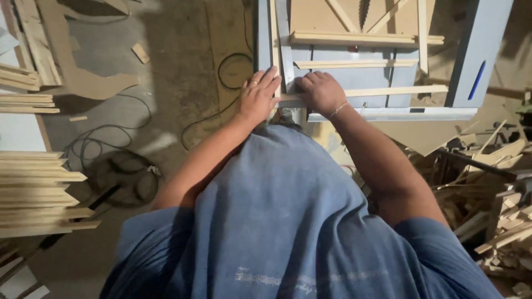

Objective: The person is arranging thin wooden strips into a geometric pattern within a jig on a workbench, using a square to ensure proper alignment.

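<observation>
At the near edge of the blue saw table:
Strip: thin pale wooden strip, long axis running left to right, stretching away to the right of both hands.
Left hand: flat, fingers spread – pressing at the strip's left end, not curled around it.
Right hand: closed over the strip, just beside the left, nearer its length.
Blade: saw blade beyond, well apart.
Containers: none visible – offcuts heaped loose at right, stacked slats at left.

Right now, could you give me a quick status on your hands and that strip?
Left hand flat on wooden strip. Right hand curled over same strip. Strip lies across grey table. Blade beyond, apart.
</observation>
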